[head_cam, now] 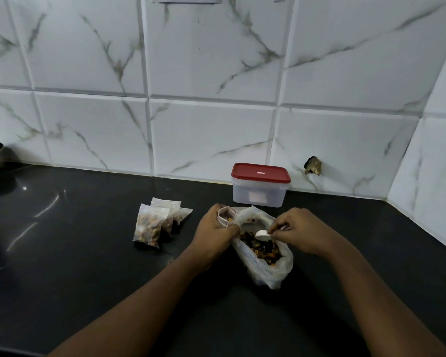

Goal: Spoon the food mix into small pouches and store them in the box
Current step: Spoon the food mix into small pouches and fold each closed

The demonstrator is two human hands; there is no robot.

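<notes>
At a dark bench [88, 253], the left hand [213, 229] grips a small pouch [225, 218], mouth up; the right hand [298, 229] pinches a white spoon [262, 234], bowl pointing toward the left hand, over food mix [262, 249] in an open plastic bag [273, 269] whose length runs from between the hands back toward the person; the box [259, 195], red lid [260, 173] on, stands beyond both hands against the tiled wall [216, 124]; filled pouches [153, 224] lie left of the left hand, open bench beyond them; a wall corner closes the right.

A single head-worn wide-angle view looks forward and down, from close above the dark counter [88, 253], toward the tiled wall [216, 60].
</notes>
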